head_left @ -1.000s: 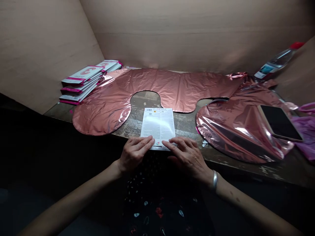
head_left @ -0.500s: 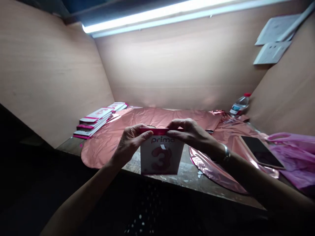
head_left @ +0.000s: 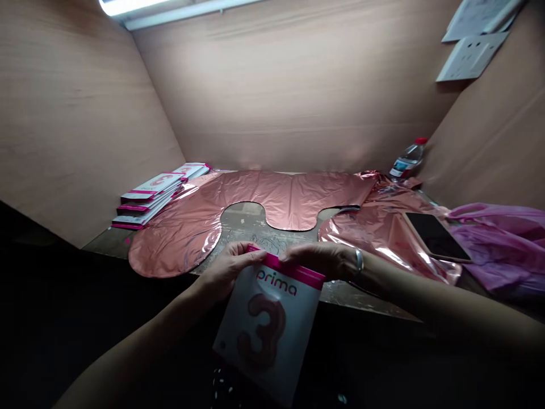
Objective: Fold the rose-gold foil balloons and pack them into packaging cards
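A white balloon packet (head_left: 272, 324) with a pink top band, the word "prima" and a printed 3 hangs tilted in front of the table's front edge. My left hand (head_left: 230, 264) pinches its upper left corner, thumb on the front. My right hand (head_left: 317, 258), with a silver bracelet on the wrist, grips the top band near the middle; its fingers are partly behind the packet. Beyond the hands a flat rose-gold foil balloon (head_left: 293, 199), shaped like a 3, lies spread on the table (head_left: 242, 221).
Several similar packets (head_left: 157, 184) are stacked at the left. Toward the right lie a phone (head_left: 436, 236) on the foil and a pink plastic bag (head_left: 502, 244). A water bottle (head_left: 409, 159) leans in the back right corner. Wooden panels (head_left: 289, 96) enclose the table.
The packet has come down and toward me off the table edge, and it now tilts. Both hands moved with it, still gripping its top. The camera view has tipped downward.
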Tool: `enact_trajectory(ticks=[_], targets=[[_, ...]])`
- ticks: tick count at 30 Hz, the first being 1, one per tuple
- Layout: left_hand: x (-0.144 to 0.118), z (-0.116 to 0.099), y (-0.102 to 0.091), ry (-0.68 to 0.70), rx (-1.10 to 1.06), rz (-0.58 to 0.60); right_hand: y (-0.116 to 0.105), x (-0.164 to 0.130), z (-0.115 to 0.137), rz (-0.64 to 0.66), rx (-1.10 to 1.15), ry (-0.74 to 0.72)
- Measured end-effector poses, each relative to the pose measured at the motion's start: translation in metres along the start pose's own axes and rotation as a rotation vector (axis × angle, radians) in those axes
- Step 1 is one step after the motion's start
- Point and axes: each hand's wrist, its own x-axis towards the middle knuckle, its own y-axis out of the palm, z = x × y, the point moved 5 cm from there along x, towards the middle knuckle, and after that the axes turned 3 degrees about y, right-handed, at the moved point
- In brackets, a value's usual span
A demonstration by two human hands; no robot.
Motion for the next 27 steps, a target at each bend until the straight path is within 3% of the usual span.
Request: enact_trajectory(ticks=[4, 7, 12, 16, 18, 22, 27], targets=[[-0.004, 0.02, 0.002, -0.173, -0.087, 0.139, 0.014, 0.004, -0.027, 0.195, 0.447, 0.175], [-0.007, 0.03, 0.005, -0.276, -0.108, 0.206, 0.011, 0.008, -0.038, 0.164, 0.411, 0.172], [-0.01, 0.045, 0.003, -0.329, -0.159, 0.165, 0.003, 0.005, -0.042, -0.04, -0.072, 0.013], [-0.009, 0.056, -0.004, -0.363, -0.211, 0.132, 0.004, -0.012, -0.031, -0.489, -0.711, -0.345], [-0.008, 0.059, -0.007, -0.381, -0.263, 0.131, 0.013, -0.021, -0.027, -0.646, -1.029, -0.515], [-0.008, 0.064, -0.009, -0.448, -0.398, 0.129, 0.026, -0.028, -0.027, -0.744, -1.337, -0.706], [-0.007, 0.068, -0.006, -0.511, -0.492, 0.179, 0.032, -0.027, -0.022, -0.765, -1.51, -0.712]])
